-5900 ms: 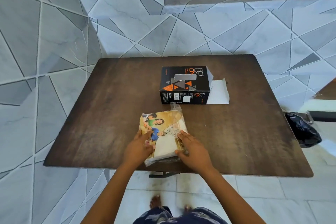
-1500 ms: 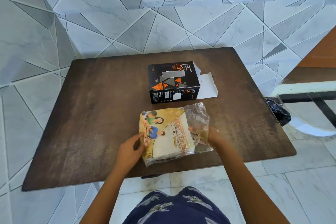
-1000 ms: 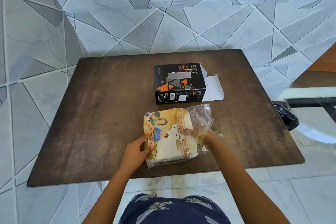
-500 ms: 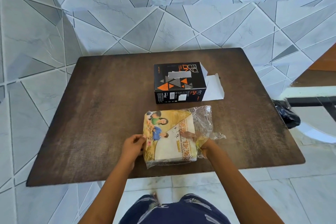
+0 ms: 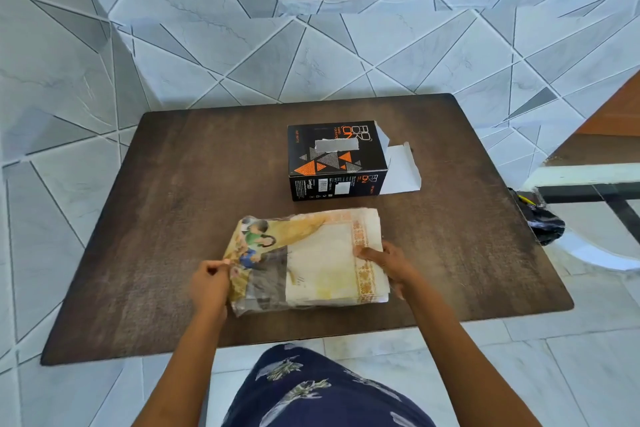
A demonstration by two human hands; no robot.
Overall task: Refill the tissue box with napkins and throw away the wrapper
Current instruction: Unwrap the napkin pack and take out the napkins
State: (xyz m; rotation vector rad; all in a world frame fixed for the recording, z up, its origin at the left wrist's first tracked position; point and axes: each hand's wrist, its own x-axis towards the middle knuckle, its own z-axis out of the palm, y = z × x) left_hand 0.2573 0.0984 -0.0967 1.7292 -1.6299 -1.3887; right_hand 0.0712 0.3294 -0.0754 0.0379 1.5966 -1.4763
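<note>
Napkins (image 5: 332, 260), one stack half out of one printed wrapper (image 5: 258, 253), lie near the table's (image 5: 173, 218) front edge with bare wood open on both sides, long axis running left to right. The left hand (image 5: 207, 284) pinches the wrapper's left end; the right hand (image 5: 384, 262) grips the stack's right end. One black tissue box (image 5: 334, 159) sits just behind, its side flap open rightward.
</note>
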